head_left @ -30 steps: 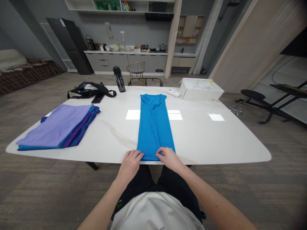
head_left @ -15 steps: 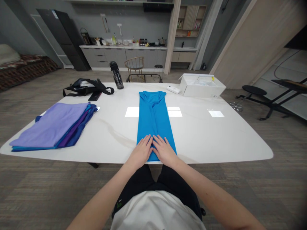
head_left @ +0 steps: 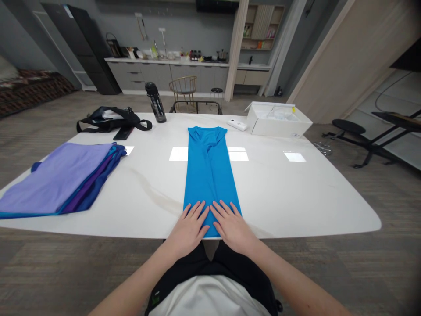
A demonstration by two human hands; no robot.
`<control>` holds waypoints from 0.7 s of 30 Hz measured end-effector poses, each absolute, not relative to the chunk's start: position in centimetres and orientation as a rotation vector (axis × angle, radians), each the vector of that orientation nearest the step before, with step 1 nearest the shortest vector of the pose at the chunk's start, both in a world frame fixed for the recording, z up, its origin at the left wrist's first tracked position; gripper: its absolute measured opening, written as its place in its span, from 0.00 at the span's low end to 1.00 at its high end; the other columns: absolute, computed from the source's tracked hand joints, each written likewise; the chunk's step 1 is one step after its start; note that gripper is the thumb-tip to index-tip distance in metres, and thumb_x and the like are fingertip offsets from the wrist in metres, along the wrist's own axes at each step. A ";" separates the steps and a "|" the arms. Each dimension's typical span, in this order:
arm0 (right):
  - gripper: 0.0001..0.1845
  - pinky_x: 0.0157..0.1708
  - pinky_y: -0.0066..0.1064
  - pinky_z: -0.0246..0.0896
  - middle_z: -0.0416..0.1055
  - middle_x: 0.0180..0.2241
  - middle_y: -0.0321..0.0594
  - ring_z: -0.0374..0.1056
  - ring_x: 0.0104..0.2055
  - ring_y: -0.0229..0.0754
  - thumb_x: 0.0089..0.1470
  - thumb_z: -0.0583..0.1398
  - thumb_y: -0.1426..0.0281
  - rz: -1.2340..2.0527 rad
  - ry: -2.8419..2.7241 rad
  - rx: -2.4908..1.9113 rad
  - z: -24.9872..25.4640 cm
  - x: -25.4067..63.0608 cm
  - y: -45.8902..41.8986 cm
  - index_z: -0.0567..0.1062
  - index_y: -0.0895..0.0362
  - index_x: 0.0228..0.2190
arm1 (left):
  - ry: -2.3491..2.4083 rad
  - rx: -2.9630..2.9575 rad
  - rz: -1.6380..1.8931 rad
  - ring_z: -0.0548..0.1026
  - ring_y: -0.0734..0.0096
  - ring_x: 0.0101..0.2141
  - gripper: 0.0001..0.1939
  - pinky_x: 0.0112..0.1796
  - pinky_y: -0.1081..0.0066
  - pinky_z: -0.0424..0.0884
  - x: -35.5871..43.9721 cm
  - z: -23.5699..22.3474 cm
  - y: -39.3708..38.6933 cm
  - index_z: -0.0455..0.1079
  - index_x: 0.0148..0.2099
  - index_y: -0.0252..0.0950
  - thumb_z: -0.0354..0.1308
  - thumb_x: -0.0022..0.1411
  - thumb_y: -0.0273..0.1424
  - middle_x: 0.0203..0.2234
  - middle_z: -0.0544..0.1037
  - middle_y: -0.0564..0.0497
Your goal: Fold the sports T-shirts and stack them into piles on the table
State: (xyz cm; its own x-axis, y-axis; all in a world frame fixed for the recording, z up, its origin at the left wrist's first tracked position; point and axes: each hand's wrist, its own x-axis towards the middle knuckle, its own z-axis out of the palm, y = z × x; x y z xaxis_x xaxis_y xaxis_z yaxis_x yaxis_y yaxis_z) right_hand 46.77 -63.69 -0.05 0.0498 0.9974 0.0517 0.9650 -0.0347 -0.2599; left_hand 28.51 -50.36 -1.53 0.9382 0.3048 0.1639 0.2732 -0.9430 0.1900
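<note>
A blue shirt (head_left: 210, 171), folded into a long narrow strip, lies on the white table (head_left: 289, 193) with its collar end away from me. Across the left part of its near end rests my left hand (head_left: 190, 228), palm down with fingers spread. My right hand (head_left: 232, 224) lies flat on the right part of the same end, fingers also spread. The thumbs point toward each other just above the hem, and neither hand grips the cloth. At the left stands a stack of folded clothes (head_left: 59, 180), lilac on top, with blue and purple layers below.
Along the table's far side are a black bag (head_left: 110, 118), a dark phone (head_left: 123, 133), a black bottle (head_left: 155, 103), a small white device (head_left: 237, 125) and an open white box (head_left: 278, 120). Beyond stand a wire-backed chair (head_left: 183, 87) and a kitchen counter.
Both hands let go of the near hem, moved inward onto the shirt and flattened. Since then they have slid back toward the near edge, fingers spreading. The camera view has shifted slightly.
</note>
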 end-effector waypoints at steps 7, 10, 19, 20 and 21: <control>0.31 0.70 0.53 0.45 0.54 0.70 0.46 0.48 0.72 0.50 0.70 0.51 0.57 0.212 -2.042 -1.973 -0.3 47.9 -61.7 0.60 0.57 0.68 | 0.334 2.889 0.336 0.58 0.57 0.68 0.30 0.66 0.52 0.58 30.8 -1.2 -47.8 0.53 0.73 0.34 0.46 0.75 0.41 0.69 0.60 0.40; 0.33 0.71 0.55 0.42 0.52 0.71 0.45 0.46 0.73 0.50 0.70 0.50 0.56 0.230 -2.087 -1.927 -1.1 47.8 -62.5 0.55 0.56 0.70 | 0.277 2.928 0.281 0.52 0.57 0.71 0.34 0.67 0.50 0.53 30.5 -1.9 -48.7 0.45 0.75 0.33 0.45 0.75 0.41 0.71 0.54 0.39; 0.42 0.72 0.57 0.37 0.48 0.72 0.49 0.40 0.75 0.53 0.66 0.56 0.53 0.275 -2.255 -1.847 -1.6 46.9 -65.9 0.52 0.62 0.70 | 0.250 2.902 0.186 0.46 0.52 0.72 0.47 0.68 0.46 0.48 28.0 -1.5 -51.9 0.39 0.76 0.33 0.52 0.68 0.53 0.72 0.49 0.37; 0.40 0.72 0.57 0.38 0.49 0.71 0.50 0.40 0.74 0.53 0.67 0.57 0.56 0.252 -2.274 -1.846 -1.8 46.8 -66.1 0.52 0.63 0.70 | 0.236 2.906 0.182 0.45 0.51 0.72 0.48 0.68 0.45 0.48 27.8 -1.5 -52.2 0.39 0.76 0.33 0.54 0.67 0.53 0.72 0.49 0.37; 0.37 0.72 0.57 0.39 0.50 0.71 0.50 0.41 0.74 0.53 0.67 0.57 0.61 0.221 -2.288 -1.847 -2.0 46.7 -66.4 0.53 0.63 0.70 | 0.228 2.921 0.183 0.45 0.51 0.72 0.47 0.68 0.45 0.48 27.5 -1.7 -52.5 0.39 0.76 0.33 0.55 0.68 0.50 0.72 0.50 0.37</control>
